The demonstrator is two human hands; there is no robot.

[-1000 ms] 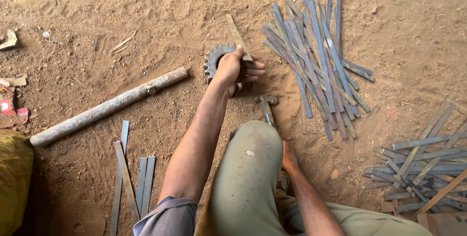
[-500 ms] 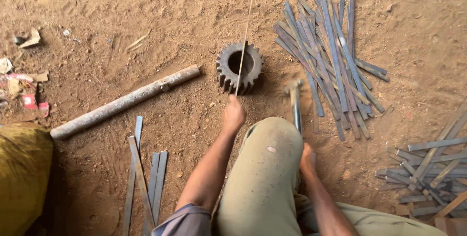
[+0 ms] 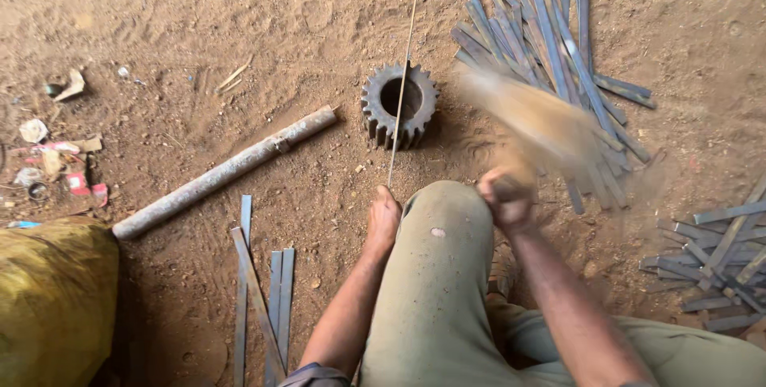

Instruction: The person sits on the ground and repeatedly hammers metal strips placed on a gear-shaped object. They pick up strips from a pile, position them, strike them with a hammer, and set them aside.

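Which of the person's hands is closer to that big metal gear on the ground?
Left. The left hand sits just below the gear, holding a thin strip that reaches across it. The right hand is farther off, below and right, gripping a blurred tool.

Bare dirt lies open above and left of the gear point(image 3: 399, 105), up to the pipe point(image 3: 223, 171). Right of the gear, the big heap of metal strips point(image 3: 550, 52) blocks the ground. A thin strip point(image 3: 401, 84) crosses over the gear's hole. The raised knee point(image 3: 439, 235) stands between the left hand point(image 3: 383, 219) and right hand point(image 3: 507, 199).
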